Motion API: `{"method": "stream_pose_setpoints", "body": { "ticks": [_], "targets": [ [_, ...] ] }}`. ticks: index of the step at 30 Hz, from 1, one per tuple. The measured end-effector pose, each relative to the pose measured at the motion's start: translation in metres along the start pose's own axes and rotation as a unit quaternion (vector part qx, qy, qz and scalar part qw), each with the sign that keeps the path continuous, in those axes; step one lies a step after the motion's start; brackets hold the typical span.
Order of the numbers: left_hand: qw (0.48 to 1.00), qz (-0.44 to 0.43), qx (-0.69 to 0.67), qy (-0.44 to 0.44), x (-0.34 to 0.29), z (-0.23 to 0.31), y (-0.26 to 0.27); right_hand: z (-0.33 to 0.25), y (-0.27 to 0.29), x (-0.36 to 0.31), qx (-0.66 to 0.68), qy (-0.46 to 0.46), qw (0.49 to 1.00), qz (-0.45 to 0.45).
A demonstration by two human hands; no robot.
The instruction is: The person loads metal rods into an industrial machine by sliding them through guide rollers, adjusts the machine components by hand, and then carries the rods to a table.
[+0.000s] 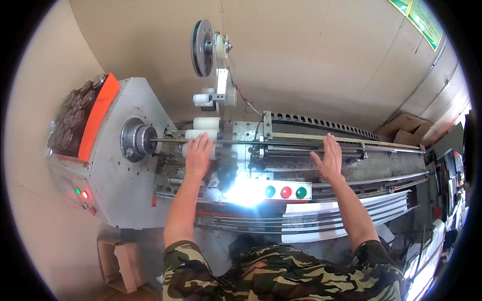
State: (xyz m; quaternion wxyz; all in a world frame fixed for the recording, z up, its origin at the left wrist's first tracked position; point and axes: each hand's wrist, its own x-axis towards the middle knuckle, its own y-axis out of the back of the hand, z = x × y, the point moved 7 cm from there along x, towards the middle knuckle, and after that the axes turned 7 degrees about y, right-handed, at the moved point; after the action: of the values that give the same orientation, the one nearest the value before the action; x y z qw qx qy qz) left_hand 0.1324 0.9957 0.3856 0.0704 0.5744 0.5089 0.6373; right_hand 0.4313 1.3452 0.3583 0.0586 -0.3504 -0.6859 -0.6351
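Grey machine (125,185), long rod (170,140) running right from its chuck (134,140); green wall sign (425,23) far right of chuck, print illegible. Right hand (329,159) well right of chuck: fingers straight, thumb out, empty; left hand (199,155) nearer chuck, fingers slightly bent over rod, can't tell grip.

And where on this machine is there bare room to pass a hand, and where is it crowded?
Mostly bare: the bed right of the right hand, between upper bar and lower rail. Crowded: around the left hand, with rollers and chuck close by; and the white sheet, crossed by thin rods.
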Motion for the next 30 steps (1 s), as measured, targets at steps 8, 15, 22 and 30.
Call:
{"method": "stream_pose_setpoints", "body": {
  "ticks": [8, 15, 22, 30],
  "targets": [
    [0.995, -0.09, 0.014, 0.051, -0.015, 0.005, 0.021, 0.074, -0.01, -0.006, -0.017, 0.015, 0.997, -0.079],
    [0.975, -0.12, 0.056, 0.18, -0.046, 0.024, 0.071, 0.079, -0.004, -0.009, 0.006, 0.044, 0.998, -0.053],
    [0.947, -0.093, 0.037, 0.305, -0.131, 0.007, 0.087, 0.062, -0.001, -0.016, 0.022, 0.079, 0.996, -0.023],
    [0.876, -0.133, -0.003, 0.463, -0.241, -0.031, 0.063, 0.026, -0.005, -0.001, 0.025, 0.071, 0.997, -0.035]
  ]
}}
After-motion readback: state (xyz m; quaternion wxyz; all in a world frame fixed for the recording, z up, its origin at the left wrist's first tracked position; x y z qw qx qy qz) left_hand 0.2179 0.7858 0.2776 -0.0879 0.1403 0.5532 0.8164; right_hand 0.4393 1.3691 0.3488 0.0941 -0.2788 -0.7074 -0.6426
